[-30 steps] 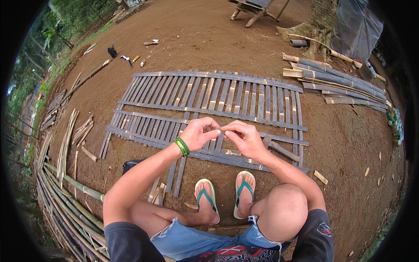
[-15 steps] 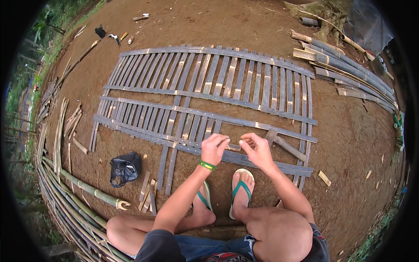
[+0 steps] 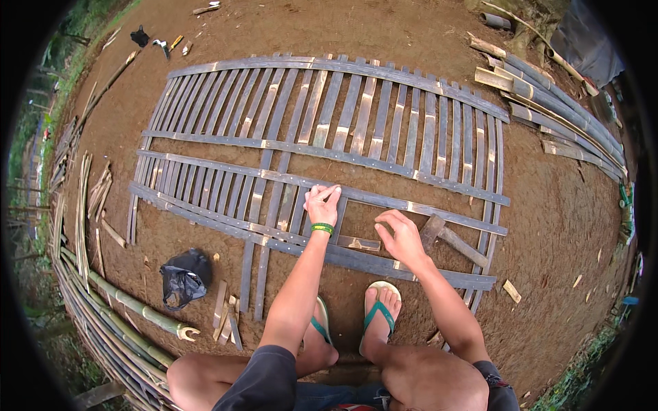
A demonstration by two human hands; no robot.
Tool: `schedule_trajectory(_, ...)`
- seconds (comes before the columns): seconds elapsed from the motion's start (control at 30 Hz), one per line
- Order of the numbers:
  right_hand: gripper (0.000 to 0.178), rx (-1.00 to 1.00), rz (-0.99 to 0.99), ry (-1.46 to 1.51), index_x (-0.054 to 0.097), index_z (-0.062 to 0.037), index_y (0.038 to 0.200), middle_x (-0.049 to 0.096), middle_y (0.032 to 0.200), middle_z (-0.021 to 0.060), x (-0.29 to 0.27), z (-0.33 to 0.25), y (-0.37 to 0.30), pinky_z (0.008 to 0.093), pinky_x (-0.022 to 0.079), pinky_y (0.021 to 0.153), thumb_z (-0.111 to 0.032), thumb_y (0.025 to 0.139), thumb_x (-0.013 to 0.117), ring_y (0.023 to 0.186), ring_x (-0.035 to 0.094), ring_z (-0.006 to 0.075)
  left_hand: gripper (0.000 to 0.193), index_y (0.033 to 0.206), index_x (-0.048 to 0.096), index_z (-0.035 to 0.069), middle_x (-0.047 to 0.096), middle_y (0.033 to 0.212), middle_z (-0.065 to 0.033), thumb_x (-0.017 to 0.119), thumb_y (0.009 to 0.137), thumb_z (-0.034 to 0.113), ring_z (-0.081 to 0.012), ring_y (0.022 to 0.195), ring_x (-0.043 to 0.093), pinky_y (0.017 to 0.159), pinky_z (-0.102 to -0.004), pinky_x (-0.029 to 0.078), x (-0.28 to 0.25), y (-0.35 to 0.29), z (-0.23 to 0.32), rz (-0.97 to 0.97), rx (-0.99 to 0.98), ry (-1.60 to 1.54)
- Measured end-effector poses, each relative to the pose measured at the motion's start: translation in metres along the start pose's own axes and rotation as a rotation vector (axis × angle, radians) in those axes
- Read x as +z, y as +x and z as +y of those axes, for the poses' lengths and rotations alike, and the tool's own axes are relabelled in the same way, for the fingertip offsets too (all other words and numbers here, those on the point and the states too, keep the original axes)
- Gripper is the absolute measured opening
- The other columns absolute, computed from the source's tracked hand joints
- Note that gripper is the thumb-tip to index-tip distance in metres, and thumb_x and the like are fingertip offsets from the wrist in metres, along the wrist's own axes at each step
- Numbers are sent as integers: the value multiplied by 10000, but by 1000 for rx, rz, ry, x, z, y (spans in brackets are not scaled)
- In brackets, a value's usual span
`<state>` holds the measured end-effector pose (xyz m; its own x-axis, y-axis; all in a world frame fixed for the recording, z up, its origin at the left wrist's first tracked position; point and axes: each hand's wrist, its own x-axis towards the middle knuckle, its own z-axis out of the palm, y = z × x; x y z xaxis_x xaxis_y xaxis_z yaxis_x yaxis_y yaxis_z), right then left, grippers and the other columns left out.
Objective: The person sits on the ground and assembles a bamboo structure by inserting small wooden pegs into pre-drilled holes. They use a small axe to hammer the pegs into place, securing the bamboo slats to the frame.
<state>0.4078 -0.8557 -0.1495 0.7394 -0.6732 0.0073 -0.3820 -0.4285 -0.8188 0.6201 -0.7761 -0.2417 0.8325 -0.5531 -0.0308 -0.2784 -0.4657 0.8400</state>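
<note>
A long panel of dark bamboo slats [image 3: 384,161] nailed across rails lies on the ground before me. My left hand [image 3: 322,205] is over its lower middle rail, with fingers pinched together; whatever they hold is too small to make out. To its right, my right hand [image 3: 403,240] hovers over the gap in the lower slat row, fingers apart and nothing visible in them. A short bamboo piece [image 3: 360,244] lies between the hands, near the lowest rail. Just right of my right hand rests a hammer [image 3: 460,245], its heavy head on the panel and its wooden handle slanting down to the right.
A black plastic bag [image 3: 186,277] sits at left, beside bamboo offcuts [image 3: 224,318]. Green bamboo poles [image 3: 133,305] line the lower left. Split bamboo [image 3: 555,103] is stacked at upper right. A small yellow-handled tool [image 3: 177,42] lies far left on the dirt.
My left hand has moved up and away from my right, onto the lower middle rail. The right hand has dropped slightly and its fingers have spread. The view has shifted a little.
</note>
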Motion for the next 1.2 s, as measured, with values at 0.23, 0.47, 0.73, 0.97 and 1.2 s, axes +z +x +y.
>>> schedule_trajectory(0.23,139,42,197,-74,697,-3,1009,696,1056,158,-38,18,-31,411,542,884,-54,879,696,988,680,357,181,980,826,175,706,959,20,789,852,296,-213,1014,552,977,-400,351,4,1,6,11,-4,40)
schedule_trajectory(0.47,483,277,264,-513,580,-53,1290,590,1255,168,-82,55,-92,480,453,1006,-36,824,708,1187,552,392,175,968,826,195,730,982,34,786,857,323,-214,1055,549,997,-435,311,9,0,-3,16,48,26)
schedule_trajectory(0.73,565,230,114,-686,565,-47,1324,596,1167,169,-93,104,-103,471,468,939,-183,824,789,1131,562,383,144,967,823,190,739,960,25,776,867,282,-221,1001,575,951,-406,348,11,-1,-4,61,135,27)
schedule_trajectory(0.97,461,218,45,-534,542,24,1313,633,1026,246,-98,71,-98,516,524,798,-214,945,684,901,637,441,140,977,820,186,726,963,31,779,859,250,-220,990,574,930,-406,356,9,-6,-2,91,183,79)
schedule_trajectory(1.2,378,421,-48,222,504,22,1365,644,742,116,-64,5,-44,361,500,601,-160,1034,504,624,623,239,138,982,814,173,718,961,22,774,854,203,-225,973,570,907,-402,374,8,-8,-2,111,238,77)
